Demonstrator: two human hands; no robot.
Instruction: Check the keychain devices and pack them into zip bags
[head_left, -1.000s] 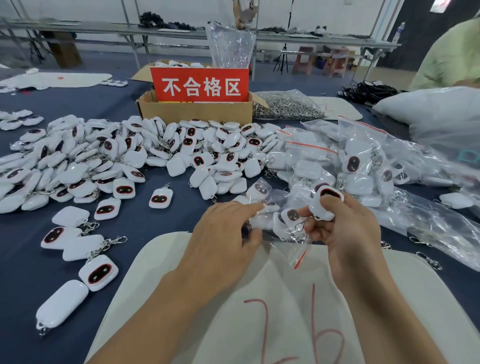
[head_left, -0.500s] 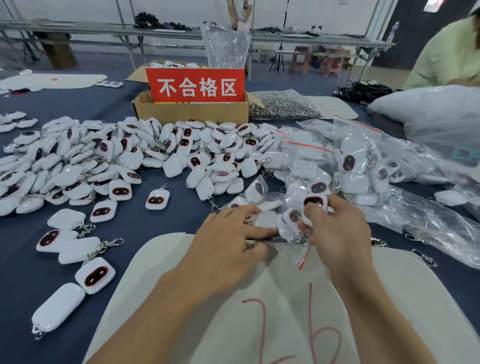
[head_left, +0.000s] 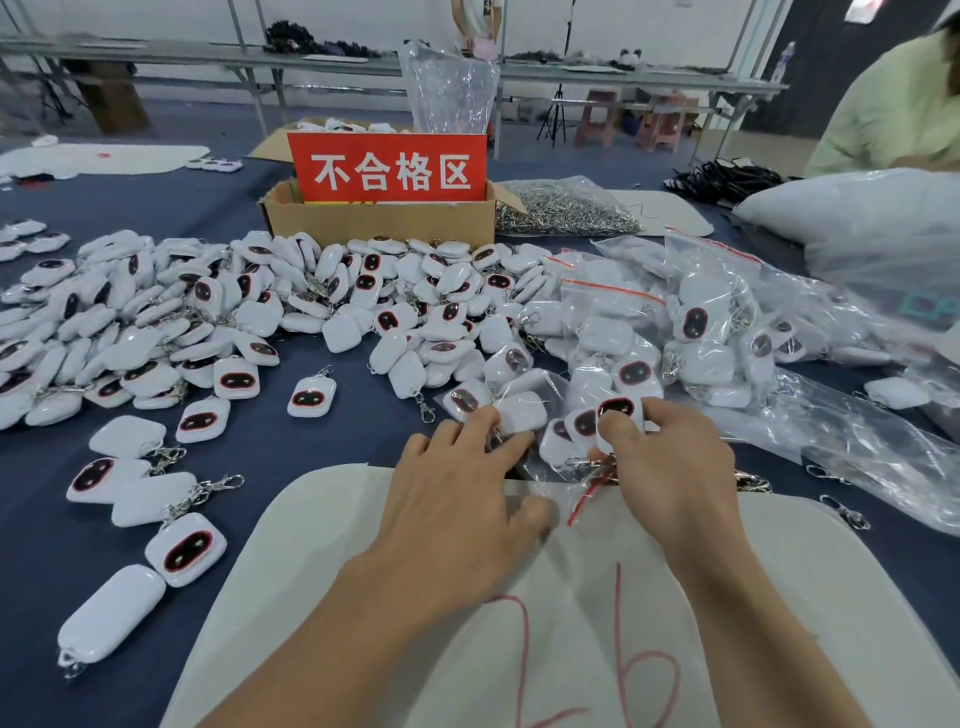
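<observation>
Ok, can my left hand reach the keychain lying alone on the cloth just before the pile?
Probably yes. The lone keychain lies to the left of the left hand with only bare blue cloth between them, though that hand rests on the zip bag now.

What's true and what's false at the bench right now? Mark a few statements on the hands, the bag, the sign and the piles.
1. The right hand pinches a keychain device at the zip bag. True.
2. The left hand is lifted clear of the zip bag. False: its fingers rest on it.
3. The red sign stands in a plastic tray. False: it stands in a cardboard box.
4. The loose devices lie left of the packed bags. True.
5. The mat under the hands is unmarked. False: it bears red handwriting.
</observation>
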